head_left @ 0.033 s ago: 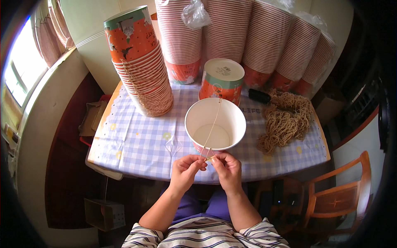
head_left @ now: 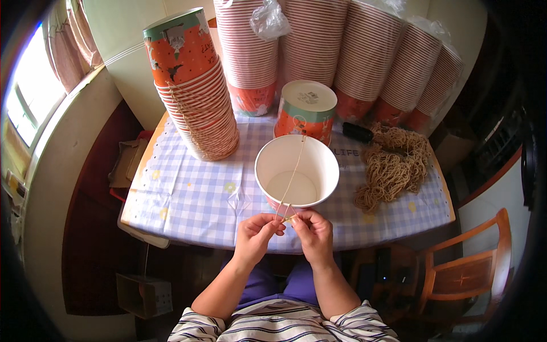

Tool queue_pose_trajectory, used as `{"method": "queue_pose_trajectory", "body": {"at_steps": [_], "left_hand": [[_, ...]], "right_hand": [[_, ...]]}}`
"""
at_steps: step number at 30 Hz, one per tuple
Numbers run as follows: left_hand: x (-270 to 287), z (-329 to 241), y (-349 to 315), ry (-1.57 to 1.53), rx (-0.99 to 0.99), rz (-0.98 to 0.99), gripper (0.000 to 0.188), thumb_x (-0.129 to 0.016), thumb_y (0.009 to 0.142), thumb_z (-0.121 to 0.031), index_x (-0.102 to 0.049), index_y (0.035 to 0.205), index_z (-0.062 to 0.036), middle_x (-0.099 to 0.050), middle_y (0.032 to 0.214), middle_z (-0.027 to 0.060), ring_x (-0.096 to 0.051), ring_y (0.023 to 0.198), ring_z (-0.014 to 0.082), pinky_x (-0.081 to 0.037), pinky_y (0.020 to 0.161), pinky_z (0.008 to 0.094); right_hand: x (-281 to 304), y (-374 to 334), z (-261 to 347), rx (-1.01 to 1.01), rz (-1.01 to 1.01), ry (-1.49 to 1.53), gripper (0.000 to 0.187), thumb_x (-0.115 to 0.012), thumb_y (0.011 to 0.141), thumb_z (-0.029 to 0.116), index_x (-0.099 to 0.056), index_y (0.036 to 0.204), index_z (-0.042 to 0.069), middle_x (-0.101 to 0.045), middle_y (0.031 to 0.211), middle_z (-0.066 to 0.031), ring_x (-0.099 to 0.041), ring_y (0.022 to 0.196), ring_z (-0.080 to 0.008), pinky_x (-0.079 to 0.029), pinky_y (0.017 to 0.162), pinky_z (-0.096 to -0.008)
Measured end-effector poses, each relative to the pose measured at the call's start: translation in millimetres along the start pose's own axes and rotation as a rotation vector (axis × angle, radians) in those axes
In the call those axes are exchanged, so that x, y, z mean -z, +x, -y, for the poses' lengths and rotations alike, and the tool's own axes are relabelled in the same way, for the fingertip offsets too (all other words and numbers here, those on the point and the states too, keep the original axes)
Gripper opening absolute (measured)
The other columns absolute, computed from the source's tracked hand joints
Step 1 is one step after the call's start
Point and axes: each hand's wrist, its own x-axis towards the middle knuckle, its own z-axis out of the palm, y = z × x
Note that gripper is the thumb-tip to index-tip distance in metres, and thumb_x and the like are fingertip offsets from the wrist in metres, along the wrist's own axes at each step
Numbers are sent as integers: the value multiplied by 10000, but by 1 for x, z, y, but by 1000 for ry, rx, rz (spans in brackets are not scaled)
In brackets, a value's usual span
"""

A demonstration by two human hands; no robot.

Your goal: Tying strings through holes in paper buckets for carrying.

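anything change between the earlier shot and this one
Nothing visibly changed. The left hand and right hand pinch the tan string at the near rim of the white paper bucket just as before, and the stacked buckets and string pile have not moved.

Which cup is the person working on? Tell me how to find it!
Look at the table with the checked cloth. At its near edge, just beyond the left hand and right hand, sits the open paper cup. It alone faces mouth-up, white inside, with a string across it.
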Motion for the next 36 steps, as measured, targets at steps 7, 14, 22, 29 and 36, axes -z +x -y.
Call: {"method": "queue_pose_trajectory", "body": {"at_steps": [7, 14, 22, 29, 36], "left_hand": [[-1, 0, 1, 3, -9, 5, 170, -587, 897, -74, -629, 966, 75, -663, 825, 95, -616, 743, 132, -502, 707, 259], [-2, 3, 1, 93, -31, -4, 172, -606, 901, -99, -630, 946, 65, -659, 818, 77, -613, 729, 115, -498, 680, 240], [-4, 1, -1, 60, -22, -6, 164, -606, 897, -90, -627, 942, 67, -658, 806, 64, -605, 729, 107, -489, 677, 233], [-3, 2, -1, 142, -45, -24, 129, -595, 886, -59, -628, 916, 62, -653, 799, 51, -591, 725, 90, -477, 669, 222], [-5, 3, -2, 195, -89, -61, 111, -600, 885, -63, -626, 892, 45, -631, 748, 19, -557, 676, 57, -449, 614, 201]], "right_hand": [[0, 0, 0, -35, 3, 8, 99, -646, 859, 102, -625, 819, 15, -534, 645, 60, -426, 558, -9, -349, 500, -186], [0, 0, 3, -31, 3, 2, 100, -643, 860, 97, -625, 817, 9, -534, 642, 60, -431, 560, -9, -352, 503, -185], [-1, -1, -1, -43, -9, 29, 95, -640, 862, 97, -623, 821, 12, -535, 640, 60, -431, 561, -8, -349, 500, -184], [-4, -3, 5, -84, 11, 81, 90, -634, 872, 103, -635, 875, 13, -578, 713, 39, -484, 629, -19, -394, 564, -184], [-8, -9, 5, -229, 67, 231, 119, -635, 864, 85, -644, 944, -2, -649, 882, -32, -577, 793, -84, -462, 771, -232]]}}
